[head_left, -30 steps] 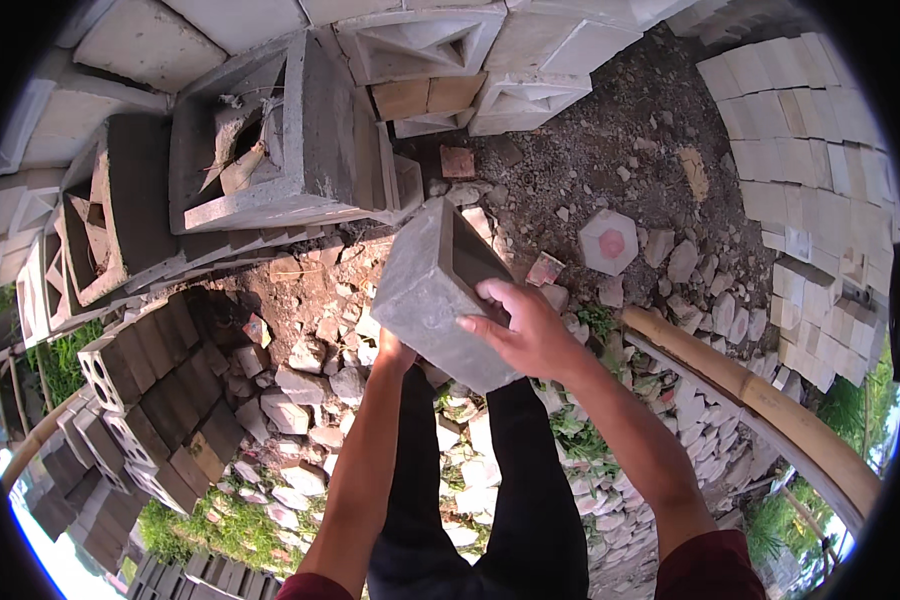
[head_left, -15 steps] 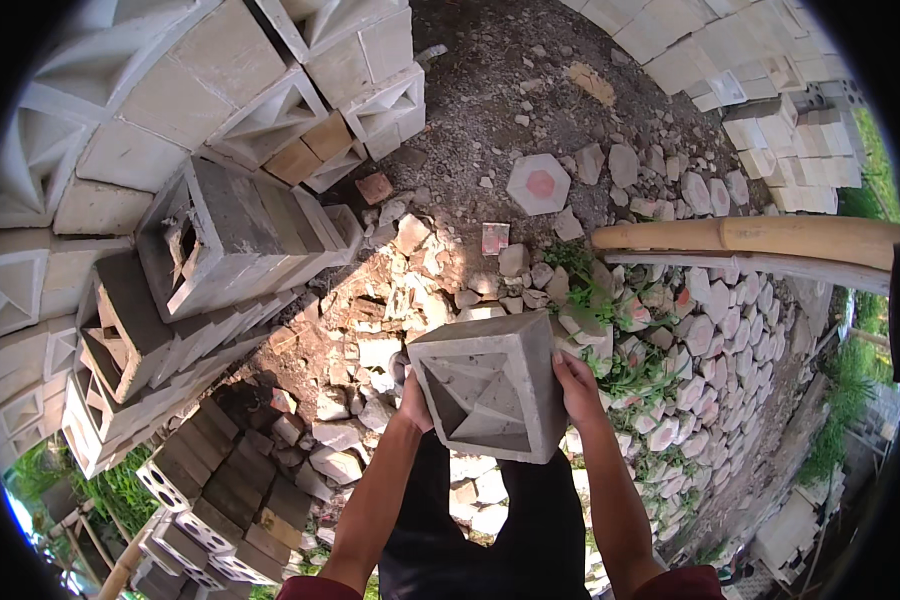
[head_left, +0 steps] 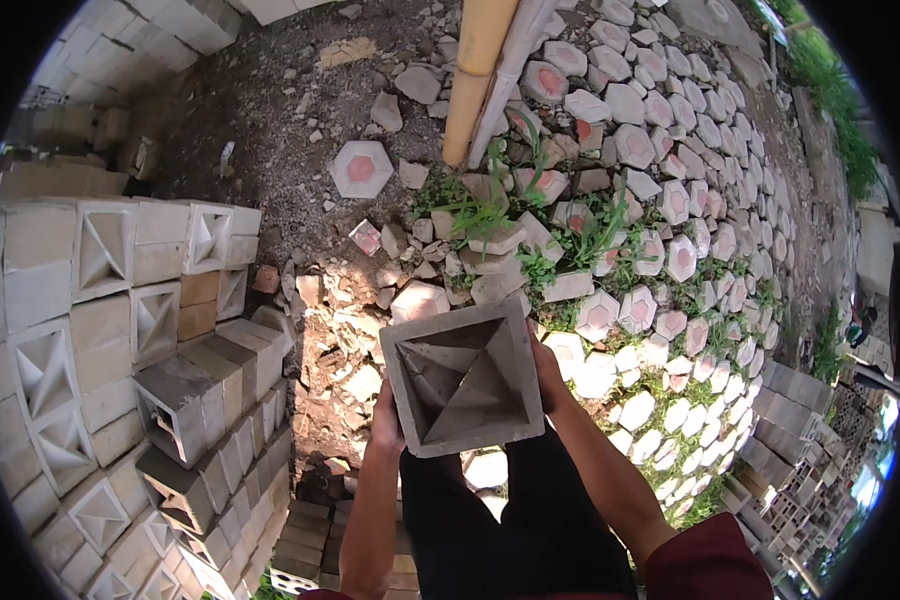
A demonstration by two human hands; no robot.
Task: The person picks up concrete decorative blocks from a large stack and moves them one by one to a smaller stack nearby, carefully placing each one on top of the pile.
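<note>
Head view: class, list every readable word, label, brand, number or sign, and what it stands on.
None can be read.
Held block: no lettering on the faces that show.
Pink-white scrap on the ground: any print is too small to read.

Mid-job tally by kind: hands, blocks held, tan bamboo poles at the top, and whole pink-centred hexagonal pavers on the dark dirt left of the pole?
Hands: 2 (left hand, right hand)
Held concrete block: 1
Tan bamboo pole: 1
Pink-centred hexagonal paver: 1
Total: 5
</note>
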